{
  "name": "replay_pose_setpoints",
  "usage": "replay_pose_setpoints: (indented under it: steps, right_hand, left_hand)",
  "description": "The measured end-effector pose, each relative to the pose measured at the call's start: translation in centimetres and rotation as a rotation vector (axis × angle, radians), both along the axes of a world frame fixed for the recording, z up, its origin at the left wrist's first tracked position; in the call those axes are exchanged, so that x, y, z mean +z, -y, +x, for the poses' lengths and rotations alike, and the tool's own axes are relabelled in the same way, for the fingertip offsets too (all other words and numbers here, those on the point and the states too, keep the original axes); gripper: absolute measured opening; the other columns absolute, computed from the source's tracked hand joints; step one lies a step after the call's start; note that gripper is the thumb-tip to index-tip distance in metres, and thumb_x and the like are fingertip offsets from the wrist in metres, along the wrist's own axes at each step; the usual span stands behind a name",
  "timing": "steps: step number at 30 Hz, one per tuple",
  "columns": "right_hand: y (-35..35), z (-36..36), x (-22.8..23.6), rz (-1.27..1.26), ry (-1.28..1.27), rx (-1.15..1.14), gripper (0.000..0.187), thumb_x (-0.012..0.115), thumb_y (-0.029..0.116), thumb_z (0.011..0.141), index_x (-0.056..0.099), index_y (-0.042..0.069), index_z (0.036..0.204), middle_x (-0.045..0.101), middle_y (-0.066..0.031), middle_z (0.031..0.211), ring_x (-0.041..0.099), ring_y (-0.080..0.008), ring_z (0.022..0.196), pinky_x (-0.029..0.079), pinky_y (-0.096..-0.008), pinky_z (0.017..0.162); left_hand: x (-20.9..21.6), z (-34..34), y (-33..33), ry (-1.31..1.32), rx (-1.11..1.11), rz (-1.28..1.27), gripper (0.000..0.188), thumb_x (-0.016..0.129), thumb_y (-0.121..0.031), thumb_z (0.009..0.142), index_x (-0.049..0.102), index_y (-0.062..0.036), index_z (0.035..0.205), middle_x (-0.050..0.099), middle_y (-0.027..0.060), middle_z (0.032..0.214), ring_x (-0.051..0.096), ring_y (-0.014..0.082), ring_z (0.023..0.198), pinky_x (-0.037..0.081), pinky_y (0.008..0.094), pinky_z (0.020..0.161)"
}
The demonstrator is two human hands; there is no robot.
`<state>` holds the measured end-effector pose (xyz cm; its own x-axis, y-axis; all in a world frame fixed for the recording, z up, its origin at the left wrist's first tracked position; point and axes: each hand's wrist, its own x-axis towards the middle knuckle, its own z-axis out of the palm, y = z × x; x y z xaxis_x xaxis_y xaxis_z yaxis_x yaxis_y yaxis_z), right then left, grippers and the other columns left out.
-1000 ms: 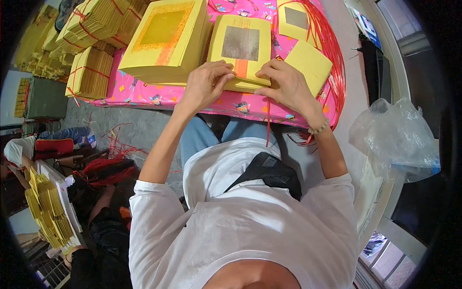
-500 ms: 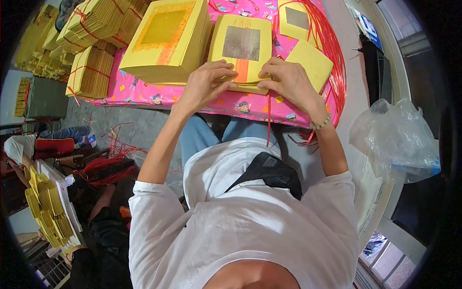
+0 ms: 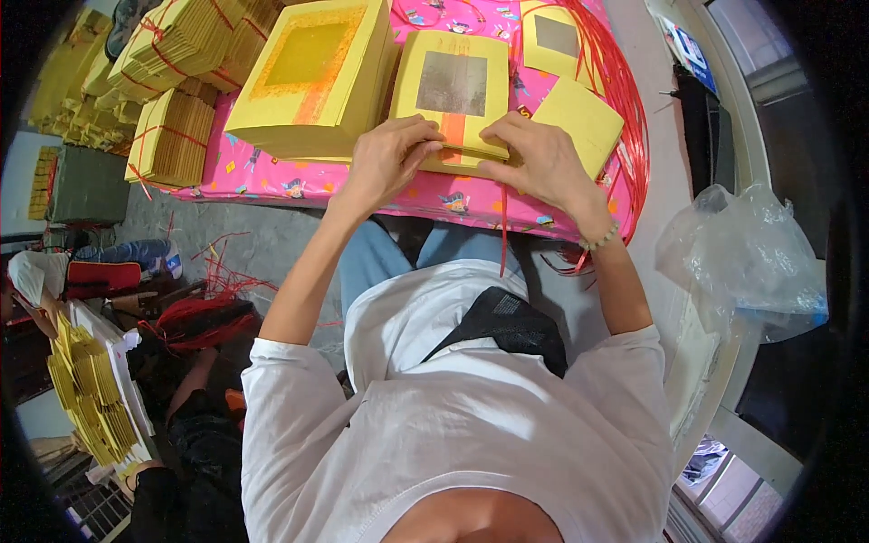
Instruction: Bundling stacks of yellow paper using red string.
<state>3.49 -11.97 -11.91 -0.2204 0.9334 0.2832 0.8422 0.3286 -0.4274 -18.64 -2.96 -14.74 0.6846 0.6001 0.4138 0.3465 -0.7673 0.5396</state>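
Observation:
A small stack of yellow paper sheets (image 3: 491,60) lies in front of me. Its top sheet carries a silvery-grey square and an orange stripe. At the near edge, my left hand (image 3: 391,161) pinches the top sheets at their left side. My right hand (image 3: 543,165) grips the same edge at the right, thumb below and fingers on top. That edge is slightly raised from the paper underneath. How many sheets are in my fingers is hard to see. A thick yellow paper stack (image 3: 358,90) with a golden square stands left of it.
A pink patterned cloth (image 3: 299,185) covers the table. Loose yellow sheets (image 3: 584,118) and red plastic strips (image 3: 634,136) lie at the right. Tied yellow bundles (image 3: 167,140) stand at the left. A clear plastic bag (image 3: 738,262) is at far right; another person (image 3: 195,434) is at lower left.
The near edge of the top sheets has risen a little between my hands. My right hand has shifted slightly left and down.

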Motion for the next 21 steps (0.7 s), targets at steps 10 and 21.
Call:
replay_pose_setpoints:
  steps: [10,21]
  right_hand:
    - [0.0,-1.4,0.1,0.150,0.193,-0.114,0.014,0.063,0.016,0.082,0.063,0.010,0.095,0.060,-0.0070,0.087,0.062,-0.0267,0.071,0.051,-0.0365,0.062]
    - [-0.9,-1.6,0.5,0.061,-0.980,-0.196,0.085,0.074,0.011,0.078,0.018,-0.001,0.141,0.034,-0.0193,0.138,0.036,-0.0302,0.130,0.038,-0.0384,0.103]
  left_hand:
    - [1.4,1.8,0.6,-0.082,0.021,0.217,0.034,0.065,-0.014,0.079,0.057,-0.0082,0.112,0.062,0.0073,0.103,0.059,0.0300,0.088,0.049,0.0394,0.073]
    - [5.6,1.7,2.0,0.167,0.163,0.243,0.044,0.055,0.005,0.074,0.059,-0.0116,0.114,0.064,0.0096,0.091,0.056,0.0287,0.078,0.048,0.0378,0.069]
